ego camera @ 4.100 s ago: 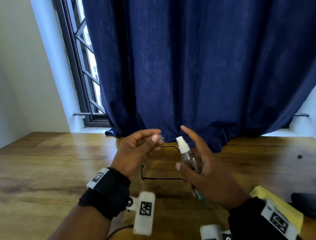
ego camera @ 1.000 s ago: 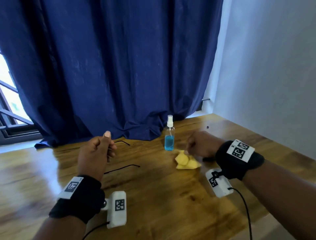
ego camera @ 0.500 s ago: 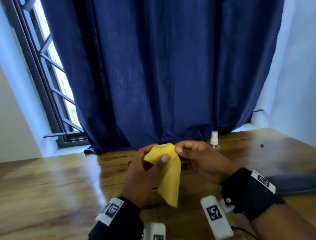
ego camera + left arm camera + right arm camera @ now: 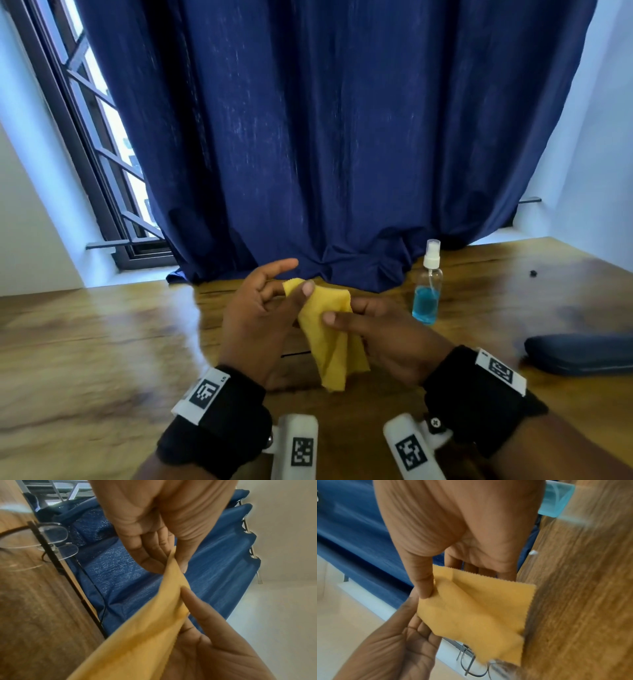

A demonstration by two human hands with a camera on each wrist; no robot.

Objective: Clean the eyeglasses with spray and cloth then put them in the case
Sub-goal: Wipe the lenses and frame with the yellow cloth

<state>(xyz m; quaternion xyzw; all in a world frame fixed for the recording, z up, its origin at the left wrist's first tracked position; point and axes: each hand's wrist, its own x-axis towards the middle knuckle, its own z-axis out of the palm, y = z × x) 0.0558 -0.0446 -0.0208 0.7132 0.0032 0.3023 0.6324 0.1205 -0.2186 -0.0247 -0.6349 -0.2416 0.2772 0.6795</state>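
Both hands now pinch yellow cloth (image 4: 327,329), spread wider than before: left hand (image 4: 260,325), right hand (image 4: 387,337).

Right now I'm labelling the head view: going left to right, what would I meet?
Window grille → left hand → yellow cloth → right hand → spray bottle → dark case.

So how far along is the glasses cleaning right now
Spraying looks finished, judging only by the spray bottle standing on the table, out of the hands. In hand: both the left hand and right hand pinch the yellow cloth, seemingly spreading it. The eyeglasses lie on the table, untouched. Left: wiping the lenses and putting them in the dark case.
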